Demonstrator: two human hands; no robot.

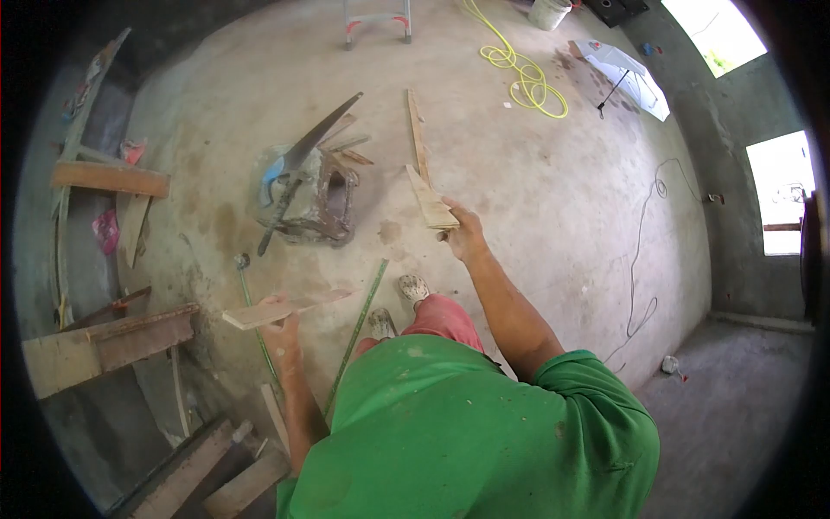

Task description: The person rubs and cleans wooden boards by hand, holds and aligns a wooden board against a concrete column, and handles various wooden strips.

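Note:
My left hand (282, 330) grips a thin, pointed wooden piece (251, 317) at the lower left, its tip pointing right. In my right hand (465, 232) is another tapered wooden piece (425, 201), held by its wide end with the narrow end pointing up and away. Between and beyond my hands stands a stained block-like stool (327, 201). A handsaw (322, 131) with a blue handle lies across its top, beside a dark bar (278, 220) and some wood scraps (354, 143).
A long wood strip (416, 130) lies on the floor beyond my right hand. Green rods (356, 324) are near my feet. Boards (112, 342) stand at the left. Farther off are a yellow hose (519, 65), an umbrella (624, 76), a bucket (549, 13) and a ladder (378, 17).

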